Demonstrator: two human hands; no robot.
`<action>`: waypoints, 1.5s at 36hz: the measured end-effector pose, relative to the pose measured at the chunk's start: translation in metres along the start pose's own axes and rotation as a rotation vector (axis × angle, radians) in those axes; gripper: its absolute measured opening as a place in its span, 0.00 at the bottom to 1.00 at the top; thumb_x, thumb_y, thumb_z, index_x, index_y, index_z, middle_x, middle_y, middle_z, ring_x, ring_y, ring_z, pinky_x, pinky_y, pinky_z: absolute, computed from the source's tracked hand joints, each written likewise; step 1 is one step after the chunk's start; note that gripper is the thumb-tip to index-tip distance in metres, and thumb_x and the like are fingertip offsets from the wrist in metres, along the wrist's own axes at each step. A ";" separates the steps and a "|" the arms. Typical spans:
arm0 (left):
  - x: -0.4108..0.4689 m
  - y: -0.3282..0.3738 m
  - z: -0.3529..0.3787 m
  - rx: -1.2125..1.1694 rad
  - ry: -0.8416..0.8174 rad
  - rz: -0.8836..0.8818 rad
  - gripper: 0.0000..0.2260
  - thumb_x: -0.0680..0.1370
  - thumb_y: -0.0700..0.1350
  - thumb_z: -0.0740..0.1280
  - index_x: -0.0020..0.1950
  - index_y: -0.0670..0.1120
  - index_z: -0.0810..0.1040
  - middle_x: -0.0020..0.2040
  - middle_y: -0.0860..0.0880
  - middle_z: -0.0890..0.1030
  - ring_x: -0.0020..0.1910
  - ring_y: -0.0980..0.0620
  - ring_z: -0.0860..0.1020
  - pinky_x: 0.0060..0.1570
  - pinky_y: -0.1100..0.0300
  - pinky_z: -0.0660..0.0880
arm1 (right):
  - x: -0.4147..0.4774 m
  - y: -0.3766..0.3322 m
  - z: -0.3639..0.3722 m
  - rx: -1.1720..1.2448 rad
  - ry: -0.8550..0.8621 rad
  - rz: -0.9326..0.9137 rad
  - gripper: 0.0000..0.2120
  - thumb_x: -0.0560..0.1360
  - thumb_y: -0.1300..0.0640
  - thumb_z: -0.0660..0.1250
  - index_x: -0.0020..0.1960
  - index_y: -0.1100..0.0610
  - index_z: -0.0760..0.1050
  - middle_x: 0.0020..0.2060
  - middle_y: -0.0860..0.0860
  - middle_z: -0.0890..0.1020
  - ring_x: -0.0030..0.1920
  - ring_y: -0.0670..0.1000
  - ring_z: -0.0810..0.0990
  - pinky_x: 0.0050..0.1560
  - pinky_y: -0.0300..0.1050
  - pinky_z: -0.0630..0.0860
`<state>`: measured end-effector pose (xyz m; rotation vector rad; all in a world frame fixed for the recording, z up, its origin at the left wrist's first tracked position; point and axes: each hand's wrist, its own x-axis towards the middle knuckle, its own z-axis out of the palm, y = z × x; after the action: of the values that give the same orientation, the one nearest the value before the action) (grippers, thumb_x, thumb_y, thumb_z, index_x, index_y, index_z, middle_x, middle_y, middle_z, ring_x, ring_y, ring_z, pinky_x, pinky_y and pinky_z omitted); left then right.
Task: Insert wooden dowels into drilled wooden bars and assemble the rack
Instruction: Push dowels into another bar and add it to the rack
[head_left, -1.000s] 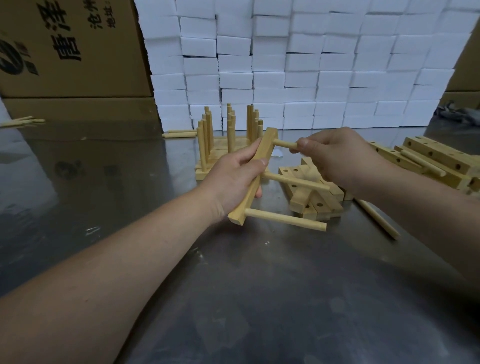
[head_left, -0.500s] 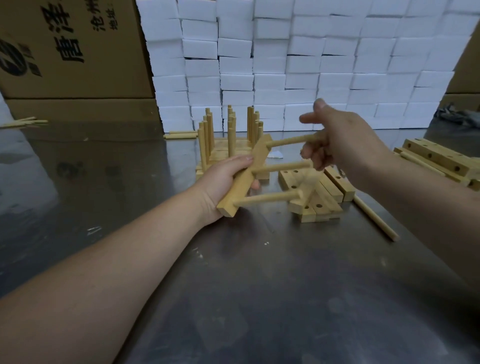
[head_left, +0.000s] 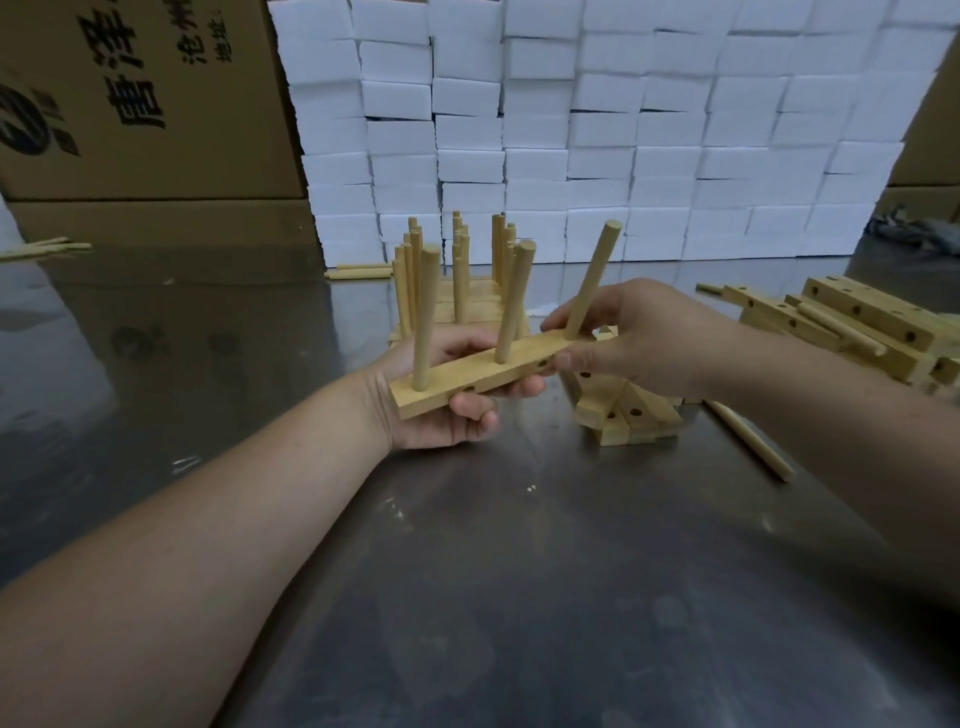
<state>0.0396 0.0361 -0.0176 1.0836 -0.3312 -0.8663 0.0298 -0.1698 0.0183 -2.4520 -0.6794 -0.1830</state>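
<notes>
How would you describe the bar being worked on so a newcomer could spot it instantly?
In front of the wall of white blocks, above the metal table, the left hand cradles one wooden bar while the right hand pinches its right end. Unlike the bare drilled bars on the table and the dowelled bars behind, it is off the table, with three dowels standing in it.

left hand (head_left: 434, 427) gripping, right hand (head_left: 640, 340) pinching

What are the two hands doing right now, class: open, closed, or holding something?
Left hand: closed round the wooden bar, holding it from beneath.
Right hand: pinching the same bar's right end between thumb and fingers.
</notes>
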 end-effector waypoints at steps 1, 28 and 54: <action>-0.001 0.001 0.001 -0.034 0.029 0.011 0.18 0.72 0.46 0.62 0.57 0.39 0.78 0.42 0.43 0.83 0.18 0.57 0.71 0.30 0.64 0.75 | 0.000 0.001 0.000 0.019 0.009 0.001 0.09 0.70 0.49 0.71 0.47 0.39 0.75 0.41 0.35 0.79 0.43 0.31 0.75 0.39 0.22 0.65; 0.000 0.002 -0.026 1.082 0.978 0.338 0.19 0.74 0.51 0.69 0.64 0.50 0.75 0.53 0.54 0.79 0.46 0.59 0.76 0.41 0.68 0.69 | 0.005 0.015 0.004 0.021 0.220 0.197 0.11 0.73 0.49 0.68 0.53 0.51 0.79 0.38 0.41 0.78 0.38 0.40 0.74 0.34 0.33 0.66; -0.013 0.007 -0.058 1.298 1.205 0.051 0.20 0.73 0.55 0.70 0.61 0.48 0.77 0.47 0.52 0.76 0.45 0.51 0.74 0.43 0.60 0.68 | 0.005 0.024 0.010 0.001 0.178 0.178 0.13 0.75 0.49 0.64 0.58 0.50 0.77 0.42 0.41 0.76 0.40 0.33 0.71 0.38 0.28 0.64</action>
<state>0.0708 0.0837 -0.0359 2.5393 0.1760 0.3034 0.0463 -0.1792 -0.0002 -2.4436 -0.3822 -0.3257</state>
